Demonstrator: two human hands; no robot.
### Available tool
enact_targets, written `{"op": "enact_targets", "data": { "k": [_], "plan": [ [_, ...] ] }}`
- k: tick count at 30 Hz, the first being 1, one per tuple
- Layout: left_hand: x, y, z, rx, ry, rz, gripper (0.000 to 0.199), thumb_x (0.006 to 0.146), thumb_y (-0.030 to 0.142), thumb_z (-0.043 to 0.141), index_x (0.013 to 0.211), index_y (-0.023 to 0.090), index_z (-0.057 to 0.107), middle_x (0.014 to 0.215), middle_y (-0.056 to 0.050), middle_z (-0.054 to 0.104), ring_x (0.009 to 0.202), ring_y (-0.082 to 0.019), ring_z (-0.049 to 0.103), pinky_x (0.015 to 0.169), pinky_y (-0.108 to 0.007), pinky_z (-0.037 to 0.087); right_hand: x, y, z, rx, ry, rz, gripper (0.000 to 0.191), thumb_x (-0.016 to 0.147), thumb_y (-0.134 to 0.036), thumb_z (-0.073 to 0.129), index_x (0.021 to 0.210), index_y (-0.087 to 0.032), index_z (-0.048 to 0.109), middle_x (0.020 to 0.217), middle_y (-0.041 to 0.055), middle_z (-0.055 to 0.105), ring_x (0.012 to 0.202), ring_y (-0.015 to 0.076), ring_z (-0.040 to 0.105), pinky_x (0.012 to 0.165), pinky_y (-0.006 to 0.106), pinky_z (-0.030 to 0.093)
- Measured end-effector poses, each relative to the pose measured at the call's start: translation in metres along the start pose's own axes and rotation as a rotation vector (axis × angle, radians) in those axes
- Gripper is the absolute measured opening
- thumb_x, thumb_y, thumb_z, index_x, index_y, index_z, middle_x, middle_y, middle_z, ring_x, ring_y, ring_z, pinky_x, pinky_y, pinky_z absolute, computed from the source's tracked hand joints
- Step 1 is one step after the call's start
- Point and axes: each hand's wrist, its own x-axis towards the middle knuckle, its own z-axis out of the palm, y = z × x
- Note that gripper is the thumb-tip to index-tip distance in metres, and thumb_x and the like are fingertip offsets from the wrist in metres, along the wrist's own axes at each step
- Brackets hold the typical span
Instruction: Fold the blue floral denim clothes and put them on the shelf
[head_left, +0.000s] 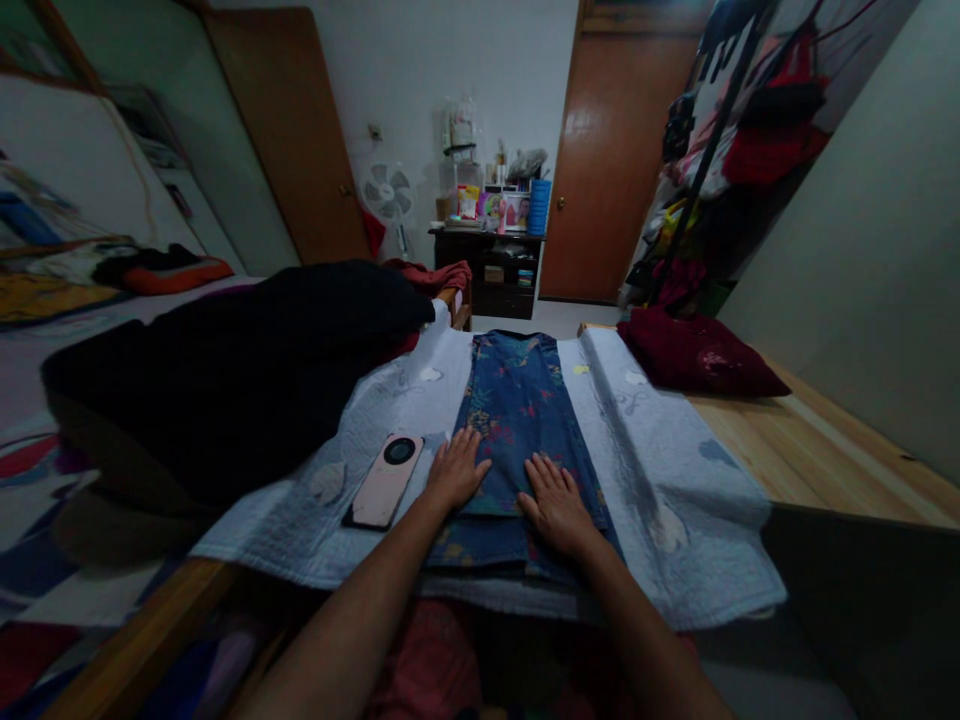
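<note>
Blue floral garment (517, 400) on the quilt (637, 400), and left hand (456, 470), right hand (556, 502) lie palm-down on it, thumbs spread from fingers!

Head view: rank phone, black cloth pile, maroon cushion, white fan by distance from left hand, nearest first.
From the left hand:
1. Phone: just left of it, on the quilt.
2. Black cloth pile: left, past the phone.
3. Maroon cushion: far right side, beyond the quilt.
4. White fan: back of the room, left of centre.
</note>
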Motion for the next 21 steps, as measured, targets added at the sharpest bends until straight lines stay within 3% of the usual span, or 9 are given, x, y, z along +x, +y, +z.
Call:
{"op": "enact_targets", "data": {
  "k": [6, 21],
  "plan": [
    [-0.016, -0.005, 0.007, 0.005, 0.004, 0.026, 0.061, 0.096, 0.049, 0.036, 0.149, 0.018, 0.032, 0.158, -0.013, 0.025, 0.146, -0.027, 0.021, 0.116, -0.05, 0.021, 0.0, 0.001, 0.001, 0.003, -0.002, -0.002, 0.067, 0.097, -0.053, 0.024, 0.152, -0.016, 0.026, 0.16, 0.0066, 0.018, 0.148, 0.0237, 0.01, 0.118, 0.046, 0.01],
    [-0.073, -0.007, -0.003, 0.004, -0.015, 0.092, 0.06, 0.096, 0.05, 0.037, 0.148, 0.021, 0.034, 0.158, -0.011, 0.026, 0.146, -0.026, 0.021, 0.117, -0.05, 0.02, -0.001, 0.0, 0.0, -0.007, 0.008, 0.0, 0.067, 0.097, -0.053, 0.024, 0.152, -0.015, 0.026, 0.16, 0.0067, 0.019, 0.148, 0.023, 0.011, 0.118, 0.045, 0.011]
  ]
}}
